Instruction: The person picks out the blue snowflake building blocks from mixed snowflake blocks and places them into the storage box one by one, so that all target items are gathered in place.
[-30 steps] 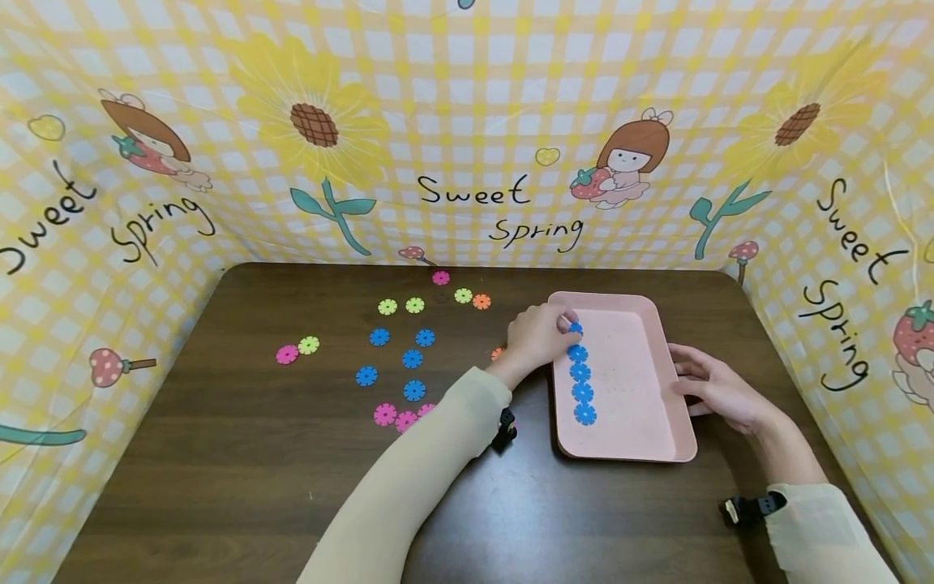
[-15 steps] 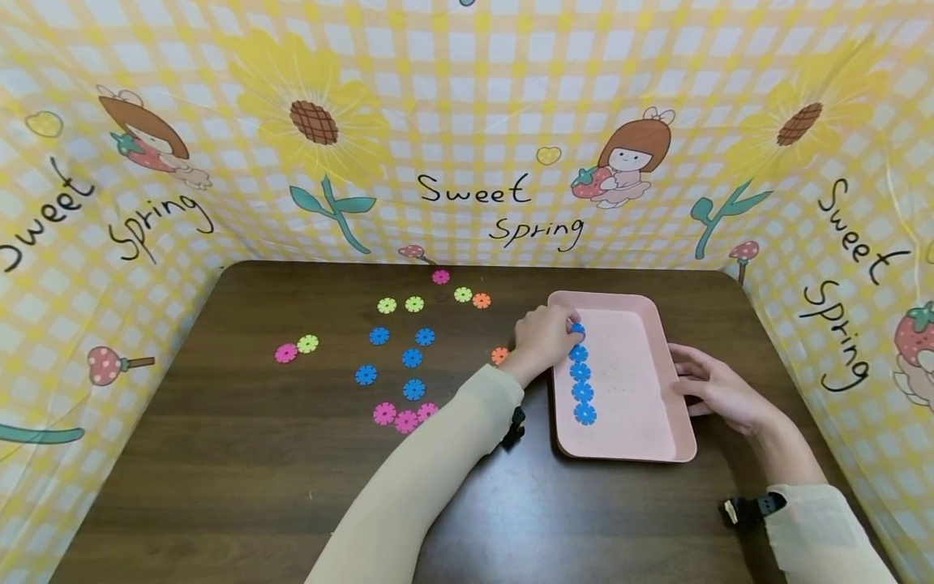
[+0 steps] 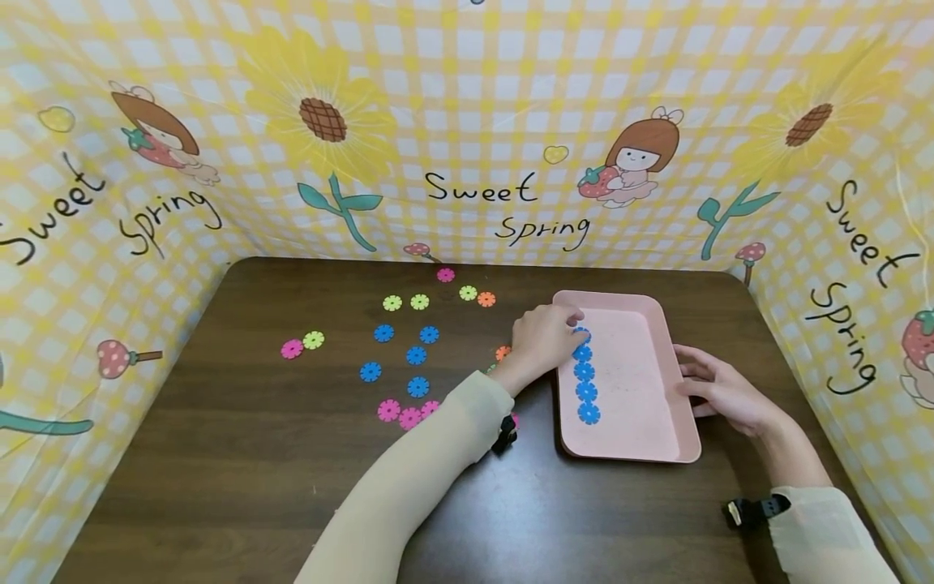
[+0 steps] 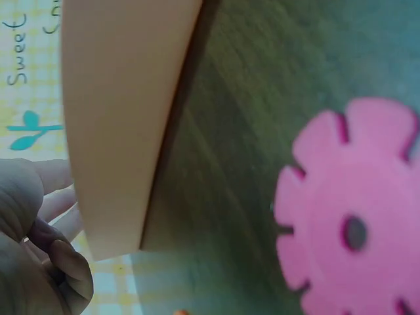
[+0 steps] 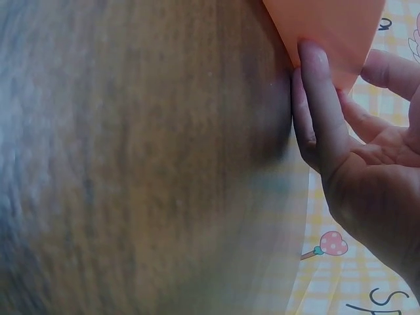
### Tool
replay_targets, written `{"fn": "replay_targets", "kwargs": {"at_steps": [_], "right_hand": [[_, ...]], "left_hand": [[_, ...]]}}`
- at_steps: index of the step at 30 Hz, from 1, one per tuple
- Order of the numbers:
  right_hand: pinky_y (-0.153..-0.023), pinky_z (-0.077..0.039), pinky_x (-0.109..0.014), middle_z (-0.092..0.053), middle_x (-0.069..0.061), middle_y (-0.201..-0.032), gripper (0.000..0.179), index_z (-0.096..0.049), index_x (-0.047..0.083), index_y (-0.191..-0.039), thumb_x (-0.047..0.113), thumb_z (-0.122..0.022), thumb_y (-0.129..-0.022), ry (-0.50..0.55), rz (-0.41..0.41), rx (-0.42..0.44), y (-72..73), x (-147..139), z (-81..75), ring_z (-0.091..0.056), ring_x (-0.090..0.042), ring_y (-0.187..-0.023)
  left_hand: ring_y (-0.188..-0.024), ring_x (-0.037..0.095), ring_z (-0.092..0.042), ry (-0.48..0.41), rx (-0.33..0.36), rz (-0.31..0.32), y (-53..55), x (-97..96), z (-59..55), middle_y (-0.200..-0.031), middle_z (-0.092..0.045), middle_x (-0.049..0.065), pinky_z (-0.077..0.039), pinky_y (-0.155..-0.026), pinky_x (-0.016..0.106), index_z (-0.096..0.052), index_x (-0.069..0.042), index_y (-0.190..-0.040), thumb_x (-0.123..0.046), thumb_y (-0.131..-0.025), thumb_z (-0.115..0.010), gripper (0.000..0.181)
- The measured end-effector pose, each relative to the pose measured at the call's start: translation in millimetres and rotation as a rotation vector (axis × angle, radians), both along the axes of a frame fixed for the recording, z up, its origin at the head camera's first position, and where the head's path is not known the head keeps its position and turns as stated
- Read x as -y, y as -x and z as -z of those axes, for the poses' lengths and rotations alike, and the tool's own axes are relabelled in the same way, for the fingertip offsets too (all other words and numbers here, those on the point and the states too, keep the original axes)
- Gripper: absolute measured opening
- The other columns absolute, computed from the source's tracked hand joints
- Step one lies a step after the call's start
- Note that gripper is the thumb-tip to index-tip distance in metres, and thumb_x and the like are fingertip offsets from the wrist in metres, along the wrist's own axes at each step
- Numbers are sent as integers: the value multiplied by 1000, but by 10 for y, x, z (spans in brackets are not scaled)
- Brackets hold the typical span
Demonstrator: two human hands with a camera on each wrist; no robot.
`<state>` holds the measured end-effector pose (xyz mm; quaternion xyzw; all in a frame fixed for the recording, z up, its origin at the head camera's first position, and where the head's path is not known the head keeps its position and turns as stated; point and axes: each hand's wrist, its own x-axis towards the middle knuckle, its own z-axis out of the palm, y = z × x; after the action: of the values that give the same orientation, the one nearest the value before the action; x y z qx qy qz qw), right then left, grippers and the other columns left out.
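In the head view, a row of blue notched interlocking discs (image 3: pixel 586 392) lies along the left side of a pink tray (image 3: pixel 642 373). My left hand (image 3: pixel 546 337) reaches over the tray's left rim at the far end of this row. Its thumb and forefinger stand apart around the top blue disc (image 3: pixel 582 333), thumb tip right at the disc. In the left wrist view, the tray's wall hides part of this hand's fingers. My right hand (image 3: pixel 730 393) rests at the tray's right side. Its extended fingers (image 5: pixel 318 85) touch the outer wall in the right wrist view.
Left of the tray, more loose discs lie on the dark wooden table (image 3: pixel 219 454): blue discs (image 3: pixel 416 355), pink discs (image 3: pixel 410 418), yellow-green discs (image 3: pixel 419 302) and orange discs (image 3: pixel 486 299). A large pink disc (image 4: pixel 354 223) is close to the left wrist camera. Patterned cloth (image 3: pixel 481 105) walls the table.
The left thumb and forefinger have spread from their pinch on the top blue disc, which now lies in line with the row. The right hand stays by the tray. The head view has shifted slightly.
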<state>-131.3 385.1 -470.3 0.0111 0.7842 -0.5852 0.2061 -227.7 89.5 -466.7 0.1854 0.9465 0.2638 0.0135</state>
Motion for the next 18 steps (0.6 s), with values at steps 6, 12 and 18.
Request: {"fn": "replay_targets", "kwargs": {"at_steps": [6, 12, 18], "right_hand": [[-77, -60, -46, -38, -41, -146, 76, -12, -1, -164, 7, -59, -104, -7, -4, -6, 3, -10, 8, -67, -12, -101], [-77, -61, -47, -39, -41, -145, 76, -13, -2, -163, 7, -59, -104, -10, -4, -14, -12, -3, 6, -67, -12, -101], [-76, -61, -47, -39, -41, -144, 75, -13, -3, -162, 6, -59, -104, -9, -5, -21, -18, 14, 0, -67, -13, -100]], "left_hand": [[-95, 13, -69, -76, -44, 15, -91, 221, -117, -115, -74, -12, -50, -73, 36, -74, -26, -127, -43, -98, -72, 34], [-90, 11, -68, -114, -106, 11, -167, 536, -224, -107, -75, -12, -50, -65, 33, -74, -25, -124, -45, -98, -72, 33], [-68, 12, -62, -112, -76, -20, -248, 926, -339, -107, -75, -13, -46, -57, 33, -74, -25, -122, -47, -97, -72, 33]]}}
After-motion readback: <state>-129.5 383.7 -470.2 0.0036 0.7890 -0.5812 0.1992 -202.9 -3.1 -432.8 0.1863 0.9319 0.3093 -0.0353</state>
